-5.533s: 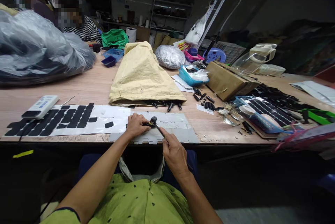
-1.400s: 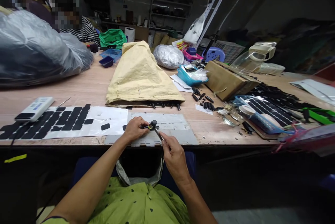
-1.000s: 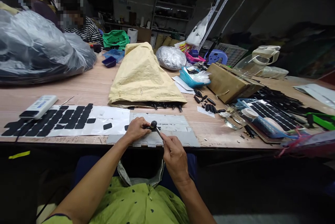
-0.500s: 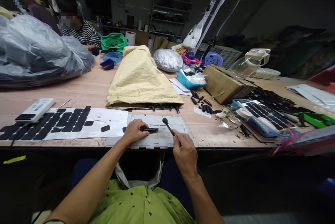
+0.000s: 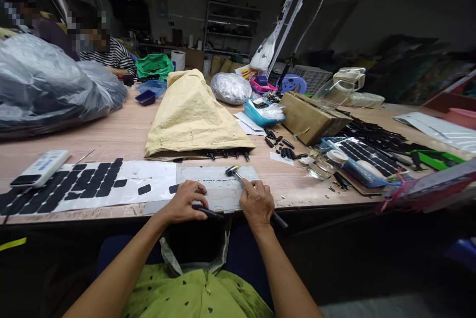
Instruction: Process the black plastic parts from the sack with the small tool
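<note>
My right hand [image 5: 257, 202] is closed around the handle of a small hammer [image 5: 233, 171]. Its black head, with a pale yellow face, lies low over the grey board [image 5: 219, 194]; the dark handle end sticks out behind my hand. At the table's front edge, my left hand [image 5: 188, 202] has loosely bent fingers, with a slim black piece [image 5: 208, 212] between thumb and fingers. That piece's exact kind is unclear. Below it, in my lap, gapes an open bag [image 5: 170, 257]. Beyond the board lies a yellow sack [image 5: 193, 120] with black pieces [image 5: 226, 154] at its mouth.
Left of the board is a white sheet with black stickers [image 5: 106, 179] and a white device [image 5: 40, 168]. Loose black parts [image 5: 284, 148], a cardboard box [image 5: 312, 117] and a blue basket [image 5: 353, 164] stand right. A large plastic bag [image 5: 52, 90] and co-workers are at left.
The hammer has come away from the black piece and moved right, its head turned. My left hand has drawn the black piece back from the board to the table's front edge.
</note>
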A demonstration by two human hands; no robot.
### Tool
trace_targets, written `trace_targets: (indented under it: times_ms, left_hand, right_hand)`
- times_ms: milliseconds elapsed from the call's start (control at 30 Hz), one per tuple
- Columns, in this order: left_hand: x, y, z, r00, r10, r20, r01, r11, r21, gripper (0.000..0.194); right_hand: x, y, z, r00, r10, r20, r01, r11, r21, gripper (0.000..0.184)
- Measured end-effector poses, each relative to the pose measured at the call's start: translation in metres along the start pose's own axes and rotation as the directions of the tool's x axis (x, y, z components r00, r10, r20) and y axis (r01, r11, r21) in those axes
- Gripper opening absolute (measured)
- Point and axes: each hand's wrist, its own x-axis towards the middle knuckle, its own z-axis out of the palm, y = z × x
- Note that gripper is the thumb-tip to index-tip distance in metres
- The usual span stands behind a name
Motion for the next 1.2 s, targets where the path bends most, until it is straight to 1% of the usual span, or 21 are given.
trace_targets:
  times_ms: [67,167,233,300,333,400,467,500,567,667,733,800,900,967,1000,1100,1200]
  left_hand:
    - [-0.013,0.003,0.003,0.999,0.023,0.047,-0.024,1.0,0.017,0.02]
    - [-0.028,0.01,0.008,0.998,0.011,0.064,-0.015,0.998,0.061,0.023]
    - [-0.031,0.013,0.009,0.998,-0.001,0.06,-0.002,0.999,0.051,0.025]
    - [-0.026,0.015,0.005,1.0,-0.012,0.022,0.013,1.0,-0.014,0.026]
    - [-0.019,0.014,0.002,1.0,-0.022,-0.021,0.021,0.998,-0.056,0.025]
    - [0.002,0.006,-0.006,0.987,-0.068,-0.145,0.05,0.992,-0.119,0.022]
    - [0.03,-0.008,-0.014,0.956,-0.137,-0.261,0.108,0.986,-0.123,0.021]
    - [0.046,-0.016,-0.018,0.941,-0.178,-0.289,0.153,0.982,-0.108,0.023]
    - [0.077,-0.033,-0.024,0.921,-0.23,-0.313,0.237,0.971,-0.016,0.028]
    - [0.112,-0.049,-0.03,0.919,-0.244,-0.309,0.308,0.934,0.179,0.034]
    - [0.127,-0.052,-0.032,0.914,-0.268,-0.304,0.36,0.882,0.305,0.036]
    - [0.135,-0.052,-0.035,0.907,-0.306,-0.291,0.407,0.817,0.409,0.034]
    - [0.141,-0.051,-0.038,0.894,-0.354,-0.273,0.446,0.761,0.472,0.024]
    - [0.14,-0.05,-0.041,0.893,-0.362,-0.268,0.45,0.758,0.473,0.019]
    - [0.138,-0.049,-0.043,0.899,-0.354,-0.258,0.437,0.763,0.476,0.017]
    - [0.125,-0.037,-0.043,0.936,-0.271,-0.223,0.347,0.819,0.457,0.017]
    - [0.101,-0.017,-0.032,0.966,-0.163,-0.2,0.229,0.898,0.375,0.023]
  right_hand:
    - [0.0,0.0,0.0,1.0,0.02,0.002,-0.02,1.0,0.008,0.033]
    - [0.007,0.0,0.001,0.997,0.054,0.053,-0.057,0.997,0.046,0.032]
    - [0.013,0.0,0.003,0.994,0.06,0.095,-0.067,0.996,0.066,0.032]
    - [0.016,-0.002,0.005,0.993,0.049,0.103,-0.055,0.997,0.059,0.032]
    - [0.016,-0.004,0.006,0.995,0.04,0.091,-0.044,0.998,0.045,0.033]
    - [0.015,-0.006,0.008,0.998,0.02,0.053,-0.021,1.0,0.011,0.033]
    - [0.012,-0.007,0.009,1.0,0.003,0.025,-0.003,1.0,-0.014,0.032]
    - [0.011,-0.007,0.009,1.0,-0.004,0.018,0.004,1.0,-0.02,0.031]
    - [0.01,-0.007,0.01,1.0,-0.013,0.012,0.013,1.0,-0.023,0.031]
    - [0.011,-0.007,0.01,1.0,-0.007,0.02,0.008,1.0,-0.025,0.032]
    - [0.012,-0.007,0.01,1.0,0.0,0.027,0.001,1.0,-0.023,0.033]
    - [0.012,-0.007,0.01,0.999,0.004,0.032,-0.003,1.0,-0.023,0.034]
    - [0.012,-0.008,0.01,0.999,0.006,0.037,-0.005,1.0,-0.026,0.033]
    - [0.012,-0.008,0.01,0.999,0.008,0.039,-0.006,0.999,-0.031,0.033]
    - [0.012,-0.008,0.01,0.999,0.008,0.04,-0.007,0.999,-0.034,0.033]
    - [0.012,-0.008,0.011,0.999,0.012,0.04,-0.01,0.999,-0.041,0.033]
    - [0.012,-0.008,0.012,0.999,0.019,0.043,-0.017,0.999,-0.048,0.033]
